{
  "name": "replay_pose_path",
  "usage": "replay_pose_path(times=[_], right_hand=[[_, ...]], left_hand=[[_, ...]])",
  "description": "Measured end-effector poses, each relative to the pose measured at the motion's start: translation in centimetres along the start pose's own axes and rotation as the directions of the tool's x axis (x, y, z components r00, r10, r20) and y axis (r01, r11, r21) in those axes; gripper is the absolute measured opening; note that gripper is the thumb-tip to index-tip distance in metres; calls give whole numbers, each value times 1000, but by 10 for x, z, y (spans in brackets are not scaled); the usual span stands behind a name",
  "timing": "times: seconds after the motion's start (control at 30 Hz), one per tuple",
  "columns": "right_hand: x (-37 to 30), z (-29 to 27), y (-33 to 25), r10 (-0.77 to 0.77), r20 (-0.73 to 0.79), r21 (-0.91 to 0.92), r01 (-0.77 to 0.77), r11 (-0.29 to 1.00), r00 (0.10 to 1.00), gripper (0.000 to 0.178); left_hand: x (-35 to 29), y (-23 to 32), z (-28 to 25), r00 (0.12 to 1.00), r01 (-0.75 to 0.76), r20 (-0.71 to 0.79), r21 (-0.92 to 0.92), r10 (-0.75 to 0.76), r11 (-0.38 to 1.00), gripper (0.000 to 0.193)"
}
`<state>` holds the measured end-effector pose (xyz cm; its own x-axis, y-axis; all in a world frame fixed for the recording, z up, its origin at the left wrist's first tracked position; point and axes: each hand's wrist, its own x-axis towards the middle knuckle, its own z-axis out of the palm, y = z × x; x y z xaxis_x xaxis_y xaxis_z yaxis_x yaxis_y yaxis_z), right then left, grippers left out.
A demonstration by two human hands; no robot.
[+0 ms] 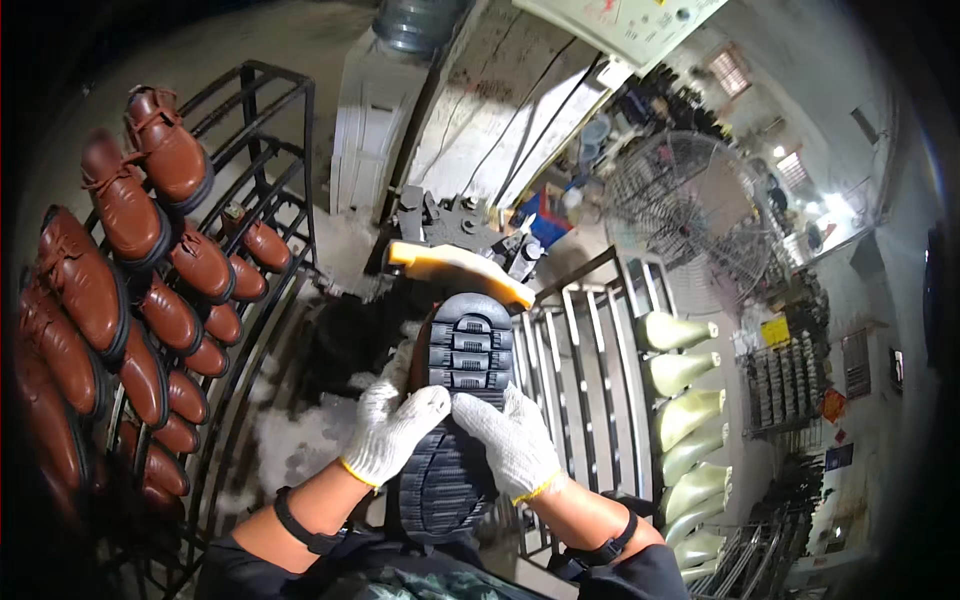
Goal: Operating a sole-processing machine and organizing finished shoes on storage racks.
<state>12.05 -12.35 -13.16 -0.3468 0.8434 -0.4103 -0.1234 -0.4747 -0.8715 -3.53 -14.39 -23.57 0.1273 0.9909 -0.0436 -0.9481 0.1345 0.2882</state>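
A shoe with a black lugged sole (462, 380) is turned sole-up in front of me, its heel end pointing away. My left hand (392, 430), in a white knit glove, grips the sole's left edge near the middle. My right hand (512, 440), also gloved, presses on the right edge of the sole. The heel end sits under a yellow plastic piece (455, 262) on a dark metal machine (450, 222). The shoe's upper is hidden beneath the sole.
A black metal rack (255, 180) at left carries several brown leather shoes (120, 205). At right another rack (590, 350) holds several pale green shoe lasts (680, 385). A wire-caged fan (690, 215) stands behind. White fluff lies on the floor (295, 440).
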Motion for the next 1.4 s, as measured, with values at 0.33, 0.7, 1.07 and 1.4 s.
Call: replay_pose_path(times=[0.33, 0.7, 1.07, 1.4], right_hand=[[-4, -6, 5, 4, -7, 47, -4, 999, 1000, 42], [-41, -17, 99, -594, -30, -660, 430, 616, 804, 17], [-58, 11, 105, -765, 76, -989, 144, 22, 639, 27], [-55, 45, 128, -545, -481, -349, 420, 838, 687, 27]], left_hand=[[-16, 0, 9, 985, 82, -164, 197, -50, 977, 80], [-57, -29, -36, 994, -50, 18, 948, 104, 315, 77], [-100, -30, 2, 787, -205, 609, 103, -102, -973, 36], [-123, -2, 17, 862, -294, 475, 179, -179, -939, 49]])
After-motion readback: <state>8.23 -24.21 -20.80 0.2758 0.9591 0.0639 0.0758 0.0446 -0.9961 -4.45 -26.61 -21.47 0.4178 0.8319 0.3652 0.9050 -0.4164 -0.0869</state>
